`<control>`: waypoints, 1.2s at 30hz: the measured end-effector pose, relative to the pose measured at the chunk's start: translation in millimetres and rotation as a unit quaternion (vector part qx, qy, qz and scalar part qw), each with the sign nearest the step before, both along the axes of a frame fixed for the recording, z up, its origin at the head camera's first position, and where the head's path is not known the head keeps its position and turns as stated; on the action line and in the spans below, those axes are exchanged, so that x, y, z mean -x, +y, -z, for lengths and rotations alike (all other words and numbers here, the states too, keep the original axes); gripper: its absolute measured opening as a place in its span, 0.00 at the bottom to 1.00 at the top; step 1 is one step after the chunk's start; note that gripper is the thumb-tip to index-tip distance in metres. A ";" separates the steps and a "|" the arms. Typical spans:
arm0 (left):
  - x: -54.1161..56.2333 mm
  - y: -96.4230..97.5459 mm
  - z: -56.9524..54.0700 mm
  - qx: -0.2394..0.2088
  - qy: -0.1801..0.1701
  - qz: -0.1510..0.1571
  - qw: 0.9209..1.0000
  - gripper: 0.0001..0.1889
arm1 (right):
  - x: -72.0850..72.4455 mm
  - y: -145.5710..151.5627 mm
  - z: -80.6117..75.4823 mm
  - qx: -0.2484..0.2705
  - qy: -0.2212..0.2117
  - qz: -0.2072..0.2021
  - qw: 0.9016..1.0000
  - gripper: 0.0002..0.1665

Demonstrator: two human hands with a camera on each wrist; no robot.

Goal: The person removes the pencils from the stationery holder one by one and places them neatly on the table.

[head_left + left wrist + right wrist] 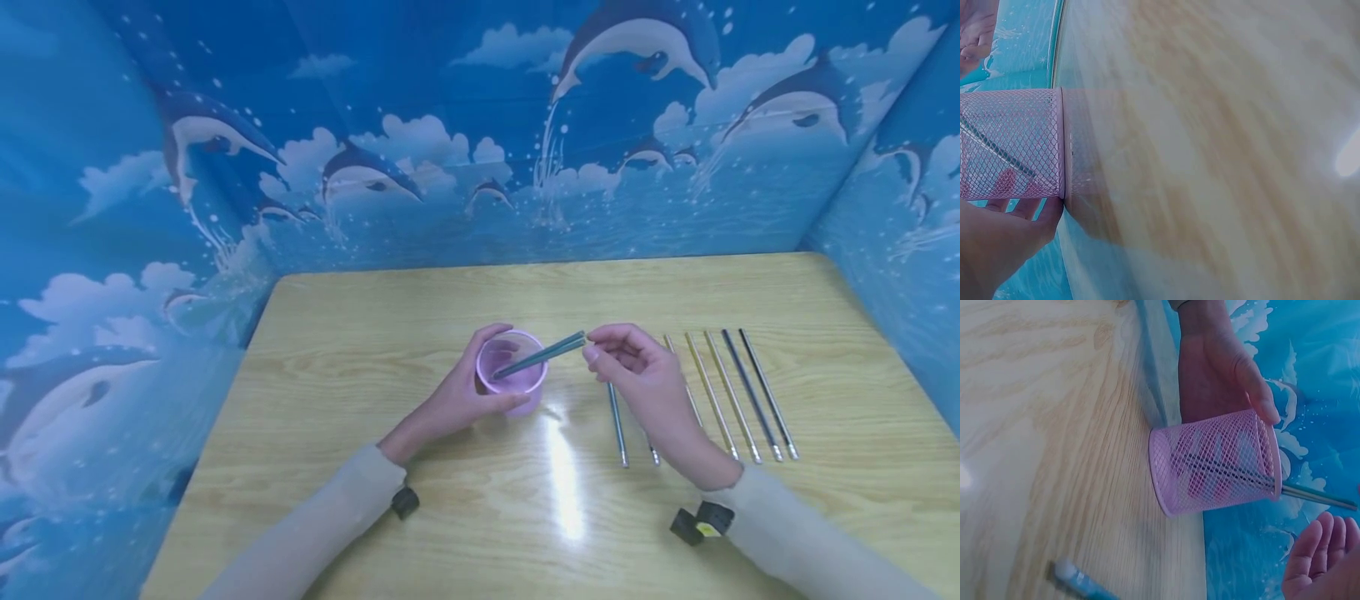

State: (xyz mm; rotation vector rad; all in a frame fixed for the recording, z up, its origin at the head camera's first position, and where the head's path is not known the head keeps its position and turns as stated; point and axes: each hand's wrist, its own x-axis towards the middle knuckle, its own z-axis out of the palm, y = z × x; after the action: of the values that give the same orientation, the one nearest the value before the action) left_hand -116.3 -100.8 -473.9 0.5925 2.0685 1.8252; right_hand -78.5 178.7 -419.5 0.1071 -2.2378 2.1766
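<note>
My left hand (480, 379) grips a pink mesh pencil cup (532, 400), thumb on the near side and fingers round the far side. Its base meets the tabletop in the left wrist view. Two dark green pencils (536, 354) lean inside the cup, their upper ends sticking out over its right rim. My right hand (637, 371) hovers just right of those ends with loosely bent fingers. Both pencil ends show in front of the fingertips; whether they touch is unclear. In the right wrist view, the right hand's fingers (1307, 553) appear beside the pencils with nothing gripped.
Several pencils lie in a row on the wooden table (337, 333) at the right, among them a blue-green pencil (618, 425) and a black pencil (768, 392). My right forearm passes over part of the row. A blue dolphin-print curtain (450, 208) surrounds the table.
</note>
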 end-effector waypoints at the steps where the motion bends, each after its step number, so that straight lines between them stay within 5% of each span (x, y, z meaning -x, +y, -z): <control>1: -0.3 -0.1 -0.5 0.000 0.000 0.000 1.000 0.52 | 0.3 -2.2 -0.2 -0.004 -0.003 -0.002 1.000 0.17; 11: -0.1 0.6 0.0 0.003 0.006 0.001 1.000 0.52 | 3.7 -15.5 0.5 -0.008 -0.020 -0.008 1.000 0.16; 22: -1.5 0.1 -1.5 0.000 -0.002 0.000 1.000 0.52 | -1.6 -13.4 -2.5 0.026 -0.004 0.030 0.999 0.17; 29: -1.5 -0.4 -1.8 -0.004 0.001 0.001 1.000 0.52 | -2.0 -7.9 -5.5 0.107 0.040 0.073 0.991 0.12; 36: -0.9 0.7 -1.8 -0.001 0.010 0.000 1.000 0.52 | 1.0 1.4 -12.8 0.233 0.104 0.049 0.966 0.12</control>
State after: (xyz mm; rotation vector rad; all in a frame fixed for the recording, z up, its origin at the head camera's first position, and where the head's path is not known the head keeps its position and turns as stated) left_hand -115.4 -100.2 -472.2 0.6132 2.0803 1.8282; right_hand -79.5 180.0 -406.7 0.1995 -1.5451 2.4344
